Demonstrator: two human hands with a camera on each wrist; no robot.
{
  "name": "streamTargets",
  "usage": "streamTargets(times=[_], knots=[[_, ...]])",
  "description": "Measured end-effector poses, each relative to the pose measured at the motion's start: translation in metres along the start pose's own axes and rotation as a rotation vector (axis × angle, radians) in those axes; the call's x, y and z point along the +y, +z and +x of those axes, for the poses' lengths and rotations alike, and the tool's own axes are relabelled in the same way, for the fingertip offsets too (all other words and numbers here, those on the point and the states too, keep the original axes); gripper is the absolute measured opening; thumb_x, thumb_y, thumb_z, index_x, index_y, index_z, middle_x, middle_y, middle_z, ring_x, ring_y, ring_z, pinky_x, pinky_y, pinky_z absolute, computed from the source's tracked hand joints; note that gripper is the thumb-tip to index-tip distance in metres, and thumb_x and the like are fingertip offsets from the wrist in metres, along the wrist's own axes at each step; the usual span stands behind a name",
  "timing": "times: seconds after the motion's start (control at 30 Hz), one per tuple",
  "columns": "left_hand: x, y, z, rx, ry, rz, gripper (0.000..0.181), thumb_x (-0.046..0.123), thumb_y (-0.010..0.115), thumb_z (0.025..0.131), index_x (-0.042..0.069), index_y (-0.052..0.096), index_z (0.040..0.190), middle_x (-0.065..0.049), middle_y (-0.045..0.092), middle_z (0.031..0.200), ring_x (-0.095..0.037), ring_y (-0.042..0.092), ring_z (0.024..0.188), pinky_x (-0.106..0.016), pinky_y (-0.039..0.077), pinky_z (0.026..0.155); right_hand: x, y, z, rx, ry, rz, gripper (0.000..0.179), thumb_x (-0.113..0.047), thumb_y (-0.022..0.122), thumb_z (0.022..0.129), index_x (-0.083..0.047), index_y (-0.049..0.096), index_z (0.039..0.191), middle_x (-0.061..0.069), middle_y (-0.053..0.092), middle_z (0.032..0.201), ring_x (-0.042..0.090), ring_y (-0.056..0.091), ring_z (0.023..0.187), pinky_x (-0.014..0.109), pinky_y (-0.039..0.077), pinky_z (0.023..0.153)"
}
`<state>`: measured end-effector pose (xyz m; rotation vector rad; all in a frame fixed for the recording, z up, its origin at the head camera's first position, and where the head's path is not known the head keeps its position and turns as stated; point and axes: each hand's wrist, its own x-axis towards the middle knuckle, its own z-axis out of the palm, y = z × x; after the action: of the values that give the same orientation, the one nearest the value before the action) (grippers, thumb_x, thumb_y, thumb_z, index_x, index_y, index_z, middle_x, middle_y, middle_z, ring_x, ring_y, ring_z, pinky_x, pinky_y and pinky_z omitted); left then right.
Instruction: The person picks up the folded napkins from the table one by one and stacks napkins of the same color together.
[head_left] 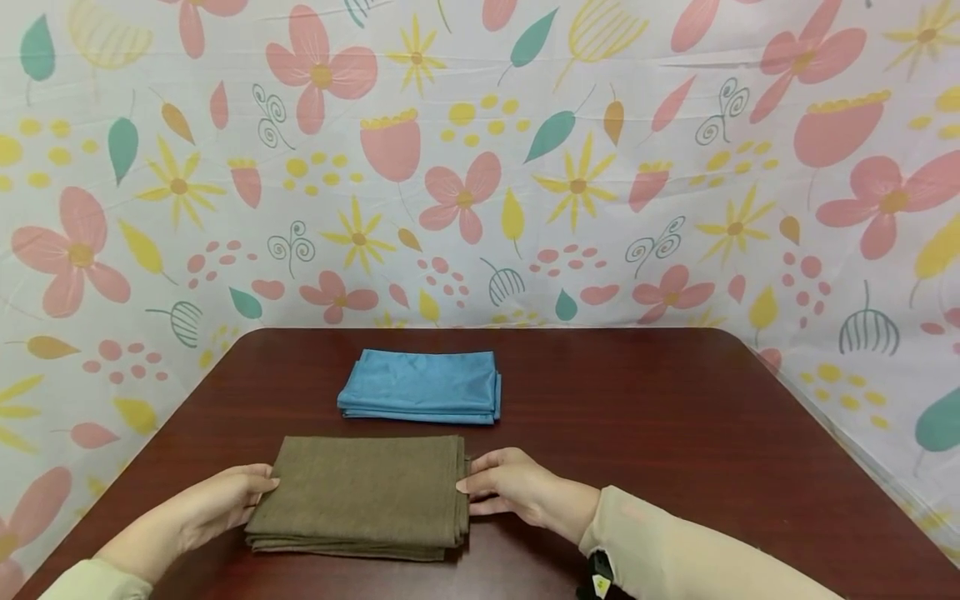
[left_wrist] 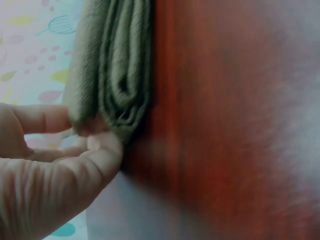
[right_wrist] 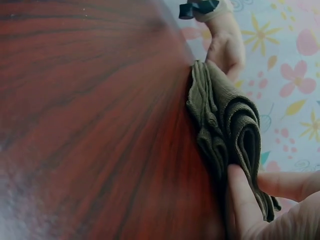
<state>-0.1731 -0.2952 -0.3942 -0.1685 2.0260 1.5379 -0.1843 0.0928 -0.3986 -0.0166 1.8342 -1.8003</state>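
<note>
A folded olive-brown cloth (head_left: 356,492), several layers thick, lies flat near the front of the table. My left hand (head_left: 228,500) pinches its left edge, thumb on the top layer. In the left wrist view, fingers (left_wrist: 45,119) and thumb close on the cloth's folded corner (left_wrist: 85,75). At the opposite edge my right hand (head_left: 517,487) grips the cloth, thumb above and other fingers at the side. The right wrist view shows its fingers (right_wrist: 245,195) around the upper folds (right_wrist: 245,122), with lower layers beside them.
Behind the olive-brown cloth lies a folded blue cloth (head_left: 423,383). Both sit on a dark red-brown wooden table (head_left: 637,400) with rounded far corners. A white sheet with flower prints (head_left: 480,108) hangs around the back and sides.
</note>
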Motion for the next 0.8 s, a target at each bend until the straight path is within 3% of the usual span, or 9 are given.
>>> streamTargets(times=[0.1, 0.27, 0.33, 0.4, 0.43, 0.5, 0.67, 0.8], knots=[[0.001, -0.005, 0.002, -0.042, -0.004, 0.005, 0.079, 0.018, 0.041, 0.103, -0.020, -0.015, 0.143, -0.042, -0.015, 0.149, -0.057, -0.009, 0.137, -0.066, 0.009, 0.114, -0.001, -0.004, -0.001, -0.015, 0.014, 0.008, 0.051, 0.000, 0.067, 0.087, 0.018, 0.044, 0.129, 0.026, 0.060, 0.117, 0.026, 0.063, 0.097, 0.042, 0.058, 0.085], [0.003, -0.013, 0.002, -0.078, -0.024, 0.080, 0.078, 0.029, 0.038, 0.105, -0.022, -0.006, 0.144, -0.046, -0.011, 0.147, -0.060, 0.000, 0.136, -0.066, 0.026, 0.110, -0.003, -0.012, -0.005, -0.041, 0.029, 0.044, 0.040, 0.001, 0.063, 0.090, 0.016, 0.050, 0.124, 0.021, 0.064, 0.111, 0.022, 0.067, 0.089, 0.042, 0.057, 0.088], [0.002, -0.016, 0.001, -0.074, -0.031, 0.115, 0.078, 0.034, 0.040, 0.104, -0.022, 0.002, 0.145, -0.045, 0.020, 0.144, -0.057, 0.030, 0.132, -0.057, 0.041, 0.104, -0.004, -0.013, -0.006, -0.056, 0.024, 0.060, 0.036, 0.002, 0.061, 0.090, 0.016, 0.052, 0.122, 0.018, 0.066, 0.107, 0.022, 0.067, 0.088, 0.042, 0.057, 0.088], [0.002, -0.020, -0.001, -0.084, -0.024, 0.133, 0.079, 0.037, 0.043, 0.103, -0.022, 0.009, 0.144, -0.030, 0.049, 0.122, -0.040, 0.055, 0.111, -0.046, 0.051, 0.093, -0.004, -0.015, -0.007, -0.068, 0.016, 0.069, 0.035, 0.002, 0.060, 0.091, 0.017, 0.052, 0.122, 0.016, 0.066, 0.103, 0.023, 0.068, 0.088, 0.043, 0.057, 0.089], [0.001, -0.022, -0.002, -0.091, -0.014, 0.136, 0.076, 0.038, 0.044, 0.103, -0.021, 0.016, 0.143, -0.019, 0.054, 0.107, -0.029, 0.059, 0.099, -0.041, 0.053, 0.087, -0.005, -0.015, -0.007, -0.071, 0.015, 0.068, 0.035, 0.002, 0.059, 0.092, 0.017, 0.053, 0.122, 0.016, 0.067, 0.102, 0.024, 0.068, 0.089, 0.043, 0.057, 0.089], [0.000, -0.025, -0.003, -0.115, 0.011, 0.119, 0.063, 0.037, 0.046, 0.103, -0.016, 0.033, 0.134, 0.001, 0.050, 0.086, -0.011, 0.055, 0.079, -0.031, 0.055, 0.076, -0.005, -0.018, -0.007, -0.073, 0.012, 0.065, 0.035, 0.000, 0.058, 0.092, 0.017, 0.053, 0.122, 0.017, 0.067, 0.102, 0.026, 0.068, 0.092, 0.043, 0.057, 0.089], [0.000, -0.036, -0.003, -0.192, 0.057, 0.027, 0.034, 0.028, 0.047, 0.103, -0.004, 0.052, 0.116, 0.001, 0.061, 0.088, -0.010, 0.064, 0.081, -0.025, 0.058, 0.078, -0.007, -0.027, -0.007, -0.062, 0.006, 0.047, 0.036, -0.004, 0.059, 0.094, 0.016, 0.054, 0.124, 0.021, 0.068, 0.107, 0.027, 0.069, 0.096, 0.042, 0.057, 0.090], [0.001, -0.044, -0.003, -0.214, 0.080, 0.001, 0.030, 0.025, 0.047, 0.104, -0.003, 0.056, 0.113, -0.003, 0.064, 0.096, -0.012, 0.067, 0.086, -0.025, 0.058, 0.081, -0.008, -0.033, -0.007, -0.072, -0.003, 0.038, 0.039, -0.006, 0.060, 0.094, 0.015, 0.052, 0.126, 0.019, 0.069, 0.108, 0.024, 0.069, 0.096, 0.039, 0.056, 0.090]])
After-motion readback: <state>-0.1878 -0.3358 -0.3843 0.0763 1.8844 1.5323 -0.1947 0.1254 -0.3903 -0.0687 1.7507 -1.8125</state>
